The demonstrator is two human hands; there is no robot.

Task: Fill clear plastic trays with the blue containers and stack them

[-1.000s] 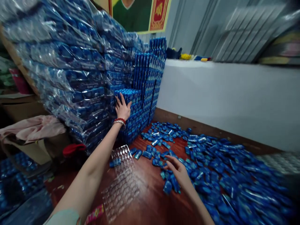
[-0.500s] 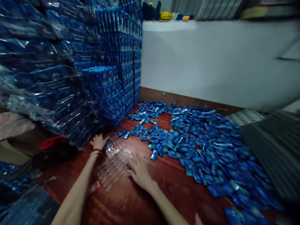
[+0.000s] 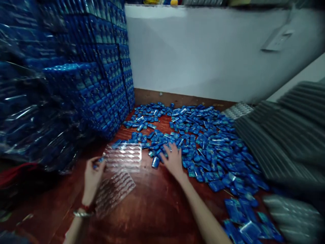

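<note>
Blue foil-wrapped packets are lying scattered in a broad heap across the reddish-brown wooden worktop, running from the far wall toward the near right corner. The right hand is resting palm down at the near left edge of that heap, its fingers spread and touching the packets beneath them; one loose packet is lying just beside the thumb. The left hand is sitting at the left edge of a clear plastic blister tray, which is lying flat on the worktop between the two hands. Its fingers are curling together and appear to be pinching a small blue packet at the tray's near left corner, though blur is making the hold hard to judge. A red band and a metal bangle are circling the left wrist. The tray's pockets are looking mostly bare, with a few packets touching its far edge.

Stacks of filled blue trays are rising to the left, some of them wrapped in clear film. A white wall is closing the back, and dark ribbed sheets are lying at the right, next to a pile of bare clear trays.
</note>
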